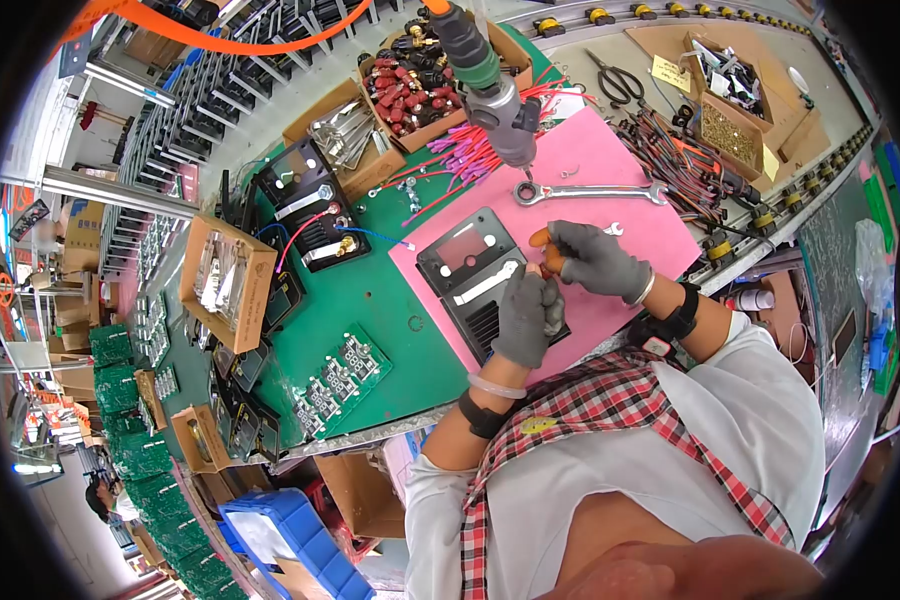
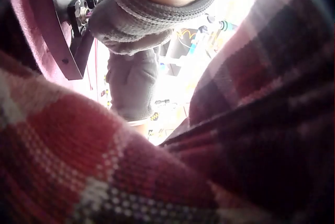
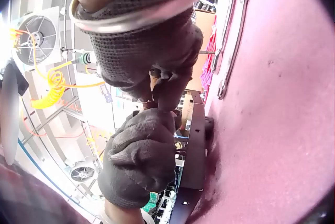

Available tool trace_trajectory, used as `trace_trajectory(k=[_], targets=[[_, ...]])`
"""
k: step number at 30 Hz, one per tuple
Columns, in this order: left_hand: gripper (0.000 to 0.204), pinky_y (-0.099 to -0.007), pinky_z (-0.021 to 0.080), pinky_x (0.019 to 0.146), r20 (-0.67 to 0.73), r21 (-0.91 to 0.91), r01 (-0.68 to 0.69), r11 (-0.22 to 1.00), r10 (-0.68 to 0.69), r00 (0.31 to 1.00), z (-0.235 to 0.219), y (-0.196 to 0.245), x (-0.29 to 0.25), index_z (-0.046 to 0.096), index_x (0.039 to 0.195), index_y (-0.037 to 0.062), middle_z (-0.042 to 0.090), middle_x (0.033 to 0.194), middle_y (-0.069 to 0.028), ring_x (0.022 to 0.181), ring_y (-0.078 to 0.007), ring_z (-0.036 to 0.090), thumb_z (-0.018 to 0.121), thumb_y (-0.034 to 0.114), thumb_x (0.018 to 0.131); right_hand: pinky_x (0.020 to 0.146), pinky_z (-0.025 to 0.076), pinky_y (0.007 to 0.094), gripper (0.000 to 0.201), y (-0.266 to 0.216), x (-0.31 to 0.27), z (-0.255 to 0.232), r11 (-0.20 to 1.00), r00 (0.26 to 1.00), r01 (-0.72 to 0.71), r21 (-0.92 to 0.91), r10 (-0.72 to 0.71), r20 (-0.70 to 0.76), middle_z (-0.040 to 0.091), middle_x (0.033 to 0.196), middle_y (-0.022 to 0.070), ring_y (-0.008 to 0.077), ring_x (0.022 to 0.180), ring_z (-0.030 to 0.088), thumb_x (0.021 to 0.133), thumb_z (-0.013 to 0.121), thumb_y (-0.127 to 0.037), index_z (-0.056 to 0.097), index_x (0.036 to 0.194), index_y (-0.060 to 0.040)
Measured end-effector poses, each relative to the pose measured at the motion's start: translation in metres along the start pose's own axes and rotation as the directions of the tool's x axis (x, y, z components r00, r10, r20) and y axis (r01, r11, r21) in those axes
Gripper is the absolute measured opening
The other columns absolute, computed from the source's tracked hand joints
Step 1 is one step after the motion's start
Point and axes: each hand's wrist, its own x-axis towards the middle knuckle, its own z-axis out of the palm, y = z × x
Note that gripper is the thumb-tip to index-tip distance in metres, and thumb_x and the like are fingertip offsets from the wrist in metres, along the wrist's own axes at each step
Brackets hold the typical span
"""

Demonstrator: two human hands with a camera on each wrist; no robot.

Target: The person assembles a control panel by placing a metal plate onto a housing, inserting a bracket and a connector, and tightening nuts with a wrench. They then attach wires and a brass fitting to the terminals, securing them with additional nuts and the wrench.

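Note:
In the head view, the gloved left hand (image 1: 526,318) lies over the right edge of a black slotted panel (image 1: 475,300), fingers curled. Beside it, the gloved right hand (image 1: 600,262) has its bare fingertips bent towards the left hand. The right wrist view shows the right hand (image 3: 144,51) above the left (image 3: 138,158), fingertips meeting at a small reddish-brown part (image 3: 150,104), mostly hidden. In the left wrist view the left hand (image 2: 149,17) is close to a metal fitting (image 2: 81,14) on the black frame (image 2: 65,51).
A wrench (image 1: 590,193) lies on the pink mat (image 1: 620,140), beneath a hanging power driver (image 1: 505,115). Further left are another black panel (image 1: 320,225), a box of metal parts (image 1: 255,290) and green boards (image 1: 365,360). Cables (image 1: 660,150) and part boxes (image 1: 740,135) stand at the back right.

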Motion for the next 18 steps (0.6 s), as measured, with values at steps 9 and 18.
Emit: trace_trajectory(k=[9, 18], targets=[[0.017, -0.0219, 0.025, 0.036, 0.045, 0.092, 0.002, 0.996, -0.006, 0.999, 0.001, 0.001, -0.003, 0.036, 0.078, 0.0141, 0.032, 0.058, 0.0020, 0.042, -0.0082, 0.031, 0.038, 0.025, 0.091, 0.074, 0.047, 0.0248, 0.036, -0.009, -0.006, 0.001, 0.995, 0.994, 0.094, -0.042, -0.096, -0.059, 0.057, 0.089, 0.0061, 0.0111, 0.082, 0.056, 0.075, 0.056, 0.003, 0.051, 0.111, 0.0008], [0.021, -0.0216, 0.026, 0.037, 0.081, 0.106, -0.047, 0.993, 0.039, 0.996, 0.002, 0.006, -0.009, 0.035, 0.078, 0.0121, 0.032, 0.058, 0.0021, 0.041, -0.0076, 0.030, 0.036, 0.028, 0.092, 0.064, 0.045, 0.0291, 0.023, -0.005, -0.006, -0.005, 0.948, 0.980, 0.186, -0.259, -0.196, -0.016, 0.056, 0.078, 0.0079, 0.0184, 0.070, 0.054, 0.070, 0.060, 0.001, 0.057, 0.092, -0.0009]])
